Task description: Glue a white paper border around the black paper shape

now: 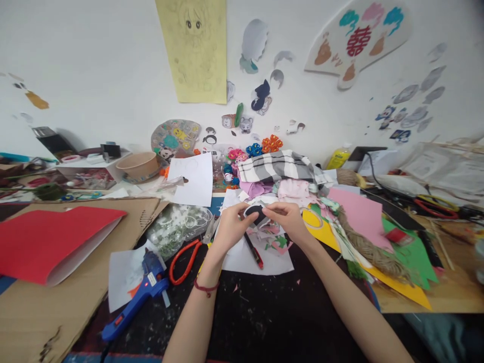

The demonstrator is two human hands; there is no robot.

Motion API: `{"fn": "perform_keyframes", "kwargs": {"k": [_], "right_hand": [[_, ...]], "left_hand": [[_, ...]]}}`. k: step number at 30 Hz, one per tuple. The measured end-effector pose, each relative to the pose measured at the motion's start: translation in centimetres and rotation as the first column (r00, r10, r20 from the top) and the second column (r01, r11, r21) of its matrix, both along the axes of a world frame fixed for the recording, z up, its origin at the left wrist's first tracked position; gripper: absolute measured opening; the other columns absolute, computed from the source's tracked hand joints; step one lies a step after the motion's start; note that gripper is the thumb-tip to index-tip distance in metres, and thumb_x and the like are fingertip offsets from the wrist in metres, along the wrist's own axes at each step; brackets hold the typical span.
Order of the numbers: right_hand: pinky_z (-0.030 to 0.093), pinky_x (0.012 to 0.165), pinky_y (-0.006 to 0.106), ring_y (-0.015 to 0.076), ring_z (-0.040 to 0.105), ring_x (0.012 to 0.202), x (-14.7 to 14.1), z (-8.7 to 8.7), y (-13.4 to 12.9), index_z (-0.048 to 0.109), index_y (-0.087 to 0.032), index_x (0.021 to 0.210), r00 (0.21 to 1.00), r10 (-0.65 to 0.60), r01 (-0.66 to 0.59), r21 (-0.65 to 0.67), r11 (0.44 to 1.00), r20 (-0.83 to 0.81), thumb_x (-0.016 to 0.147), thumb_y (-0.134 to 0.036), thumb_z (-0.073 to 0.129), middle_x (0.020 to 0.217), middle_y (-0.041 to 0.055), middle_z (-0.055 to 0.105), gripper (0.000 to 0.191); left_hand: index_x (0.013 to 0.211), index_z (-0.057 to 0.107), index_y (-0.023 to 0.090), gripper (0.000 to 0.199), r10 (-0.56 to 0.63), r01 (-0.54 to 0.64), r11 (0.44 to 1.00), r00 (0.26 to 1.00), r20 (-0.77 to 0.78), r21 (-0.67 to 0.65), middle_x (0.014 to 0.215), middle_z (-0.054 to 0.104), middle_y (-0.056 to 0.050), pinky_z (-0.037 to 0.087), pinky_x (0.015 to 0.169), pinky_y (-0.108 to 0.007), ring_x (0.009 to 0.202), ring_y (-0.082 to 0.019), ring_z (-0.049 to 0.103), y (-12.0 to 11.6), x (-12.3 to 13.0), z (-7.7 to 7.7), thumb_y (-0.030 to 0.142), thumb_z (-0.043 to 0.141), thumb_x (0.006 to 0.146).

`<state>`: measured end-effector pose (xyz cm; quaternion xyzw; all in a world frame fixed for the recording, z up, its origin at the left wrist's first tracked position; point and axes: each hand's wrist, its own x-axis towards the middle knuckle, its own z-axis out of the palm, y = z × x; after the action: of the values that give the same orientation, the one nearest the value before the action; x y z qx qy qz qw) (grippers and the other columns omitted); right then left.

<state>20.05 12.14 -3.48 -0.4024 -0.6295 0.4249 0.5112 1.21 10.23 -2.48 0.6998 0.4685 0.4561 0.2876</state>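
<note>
The left hand (235,222) and the right hand (285,218) meet at a small black-and-white cutout (257,214), each pinching an edge between thumb and fingers, so both grips are narrow. The cutout is above the work surface between the 2 hands, its dark face turned up toward the wearer; its long axis seems to run roughly from hand to hand, though fingers hide its ends.

Beneath the grip lie a white sheet (278,263) with paper scraps (279,244), and a pen (254,252) slanting toward the wearer, red end nearest. Left of the grip are scissors (183,262) with orange handles and, farther out, a blue glue gun (138,301) on the black tabletop (272,322). To its right are a pink sheet (359,214) and twine (372,252). Beyond it sits a checked cloth (280,166), then a white wall (94,60) bearing a yellow drawing (194,65) and a fan shape (340,60).
</note>
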Motion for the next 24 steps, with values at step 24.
{"fn": "perform_keyframes", "kwargs": {"k": [24], "right_hand": [[0.051, 0.047, 0.023, 0.0113, 0.06, 0.048, -0.4, 0.7, -1.5, 0.07, -0.018, 0.061, 0.989, 0.145, -0.146, -0.085, 0.986, -0.011, 0.079, -0.043, 0.075, 0.057, 0.0023, 0.069, 0.031]], "left_hand": [[0.096, 0.062, 0.019, 0.025, -0.055, 0.083, 0.987, 0.98, 0.191, -0.139, 0.082, 0.069, -0.002, 0.037, 0.055, -0.025, 0.07, -0.015, 0.058, -1.9, 0.2, 0.6, 0.033, 0.075, 0.08]]}}
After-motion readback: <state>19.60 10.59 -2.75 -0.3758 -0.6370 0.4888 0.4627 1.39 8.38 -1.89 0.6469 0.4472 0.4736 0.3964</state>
